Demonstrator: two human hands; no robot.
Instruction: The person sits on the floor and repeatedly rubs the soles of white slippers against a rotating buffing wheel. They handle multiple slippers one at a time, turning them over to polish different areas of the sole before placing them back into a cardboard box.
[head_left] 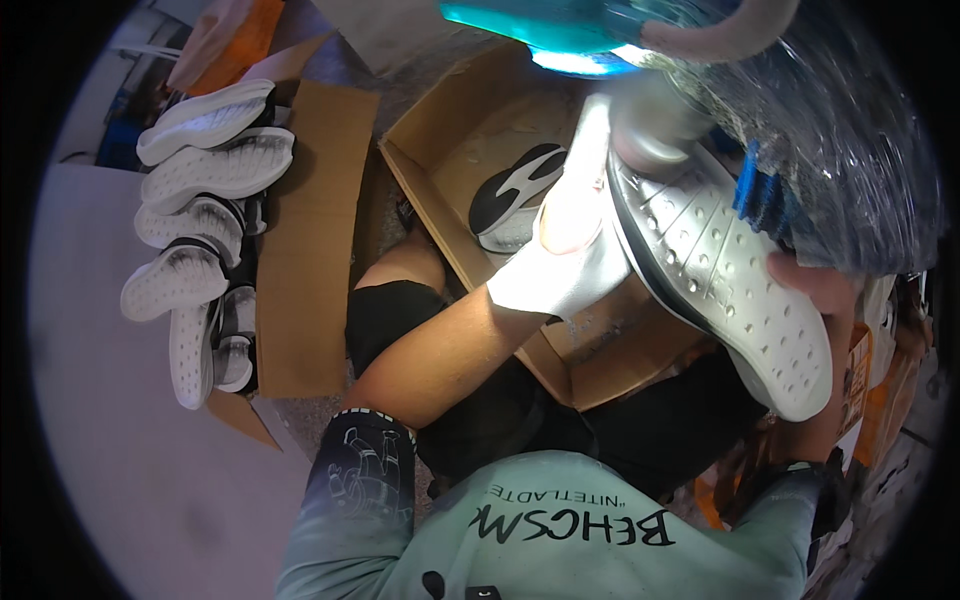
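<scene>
A white shoe sole [735, 275] with a dark side band and small round studs on its face is tilted between my two hands. My left hand [565, 235], in a white fingerless-looking glove, is closed at the sole's upper left edge; strong glare washes out its fingers. Bare, my right hand [815, 285] grips the sole's right side, its fingers partly hidden. The sole's top end meets a blurred round grinding head [660, 120], and contact between them cannot be made out exactly. Below my left hand, a black-and-white sole [510, 205] lies in an open cardboard box [445, 205].
Several white-and-grey soles [215, 165] are stacked along a cardboard sheet [310, 240] at the left. A lit teal lamp [560, 30] hangs at the top. Clear plastic sheeting [850, 130] and a blue bundle [765, 195] crowd the right. The box sits near my knees.
</scene>
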